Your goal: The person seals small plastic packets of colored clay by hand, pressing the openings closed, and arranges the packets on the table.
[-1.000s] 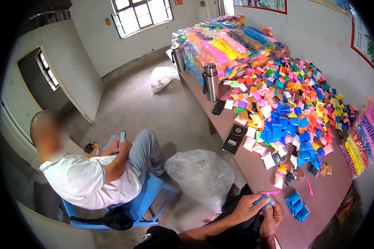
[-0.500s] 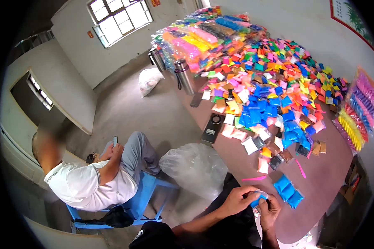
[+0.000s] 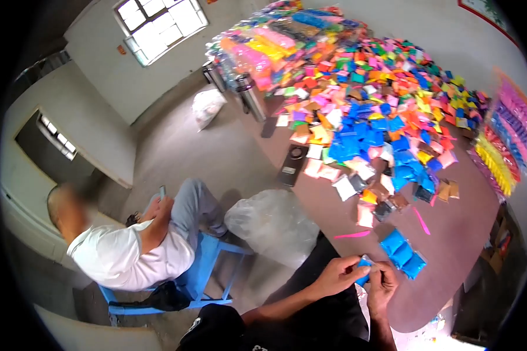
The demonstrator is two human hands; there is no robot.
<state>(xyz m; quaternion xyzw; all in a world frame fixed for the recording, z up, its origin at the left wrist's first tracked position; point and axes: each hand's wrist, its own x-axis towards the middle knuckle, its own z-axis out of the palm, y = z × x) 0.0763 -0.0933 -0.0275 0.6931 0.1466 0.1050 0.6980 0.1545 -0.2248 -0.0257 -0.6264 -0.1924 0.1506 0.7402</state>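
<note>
Between my two hands is a small blue packet in clear plastic, held just off the near table edge. My left hand pinches it from the left with thumb and fingers. On the other side, the curled fingers of my right hand grip its upper edge; part of the packet is hidden behind the fingers. Close beyond my right hand, a joined row of blue packets lies flat on the brown table. Two thin pink plastic tools, one to the left and one farther right, lie past them.
A big heap of coloured packets covers the table's far part, with bagged bundles behind. A dark phone-like box and a steel flask stand along the left edge. A seated person and a clear bag are to the left.
The view has shifted slightly. My fingers have moved on the blue packet, which now shows its edge pinched between both hands. The seated person stays in place.
</note>
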